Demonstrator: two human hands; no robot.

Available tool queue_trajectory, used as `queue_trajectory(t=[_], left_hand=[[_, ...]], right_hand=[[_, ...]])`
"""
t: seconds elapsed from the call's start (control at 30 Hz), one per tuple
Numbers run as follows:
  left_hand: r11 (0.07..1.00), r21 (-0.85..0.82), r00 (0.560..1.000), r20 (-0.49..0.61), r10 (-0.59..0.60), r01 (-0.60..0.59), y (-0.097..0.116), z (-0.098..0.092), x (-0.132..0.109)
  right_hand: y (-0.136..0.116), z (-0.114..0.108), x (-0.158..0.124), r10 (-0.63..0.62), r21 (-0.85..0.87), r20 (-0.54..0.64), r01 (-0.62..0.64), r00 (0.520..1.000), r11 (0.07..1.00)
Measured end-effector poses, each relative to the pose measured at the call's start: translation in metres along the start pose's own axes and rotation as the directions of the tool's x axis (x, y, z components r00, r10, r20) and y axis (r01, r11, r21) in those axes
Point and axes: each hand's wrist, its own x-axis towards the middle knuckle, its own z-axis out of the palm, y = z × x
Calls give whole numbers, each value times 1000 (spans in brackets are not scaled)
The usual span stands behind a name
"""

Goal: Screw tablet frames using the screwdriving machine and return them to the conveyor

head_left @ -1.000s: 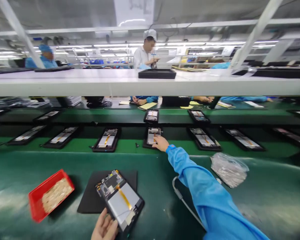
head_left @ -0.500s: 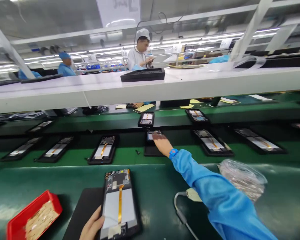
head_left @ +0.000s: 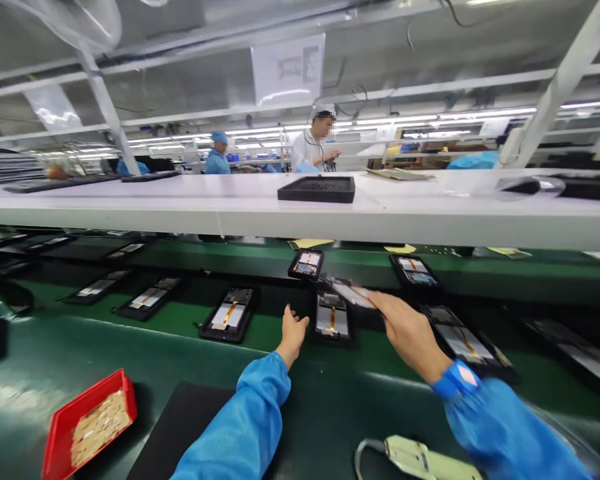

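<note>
Line station, head view, read left to right, everything placed from the black tray (head_left: 334,343) that sits on the green conveyor belt (head_left: 180,337) straight ahead of the hands. Well to the near left of that tray, a red plastic bin (head_left: 125,395) holds a pale, loosely packed filling. Between bin and tray lies a black work mat (head_left: 190,410), and the opened tablet that lay on it a moment ago is gone, so the mat now shows bare where it is not under the left sleeve. Just left of the tray, a second tray (head_left: 227,333) carries an opened tablet with an orange ribbon cable. The left hand (head_left: 293,331) rests beside the tray, open and empty, palm down, fingers loosely spread, touching nothing that I can make out. The main change is on the other side: the right hand (head_left: 410,337), which was reaching out empty, now pinches a thin tablet (head_left: 347,293) by its edge between the fingers, with the thumb not clearly visible. That tablet hangs tilted just above the tray, its silver back catching light, and I cannot tell whether it is the one from the mat. Near right of the tray, a pale corded hand tool (head_left: 415,460) lies on the belt, below a blue wristband (head_left: 457,380) on the right wrist.
</note>
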Motion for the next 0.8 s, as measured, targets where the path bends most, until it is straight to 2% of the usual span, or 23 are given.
queue_trajectory(t=[0.03, 0.07, 0.13, 0.17, 0.23, 0.3, 0.43, 0.5, 0.53, 0.6, 0.67, 0.73, 0.8], left_hand=[[996, 12, 996, -19, 84, -84, 4, 1, -1], [983, 32, 984, 9, 179, -180, 8, -2, -6], [946, 66, 937, 175, 303, -318, 15, -18, -25], [941, 69, 914, 271, 302, -331, 17, -32, -38], [971, 54, 898, 395, 192, -231, 20, -68, -68], [994, 40, 902, 424, 78, -105, 23, -115, -102], [990, 139, 906, 422, -46, -14, 25, -216, -168], [993, 109, 918, 387, -87, 48, 25, -252, -198], [995, 51, 927, 360, -102, 90, 25, -264, -211], [976, -123, 947, 290, -140, 182, 24, -277, -232], [920, -308, 964, 186, -190, 241, 21, -278, -245], [863, -445, 970, 80, -229, 241, 16, -271, -250], [815, -538, 969, 12, -247, 215, 8, -261, -248]], right_hand=[[-7, -7, -8, -65, 48, -54, 67, 996, 997], [-14, -11, -15, -113, 95, -93, 121, 989, 988], [-34, -15, -25, -165, 182, -146, 190, 975, 965], [-45, -15, -29, -176, 226, -159, 209, 972, 951], [-70, -11, -34, -191, 308, -169, 235, 967, 922], [-97, -4, -37, -206, 379, -152, 249, 967, 891], [-157, 27, -52, -267, 418, -97, 283, 959, 864], [-191, 48, -67, -319, 375, -88, 328, 944, 867], [-208, 58, -75, -344, 346, -84, 351, 935, 870], [-240, 75, -94, -381, 297, -68, 383, 922, 875], [-266, 82, -109, -395, 287, -22, 385, 918, 877], [-286, 77, -115, -416, 343, 69, 370, 907, 863], [-302, 64, -111, -411, 447, 173, 301, 895, 842]])
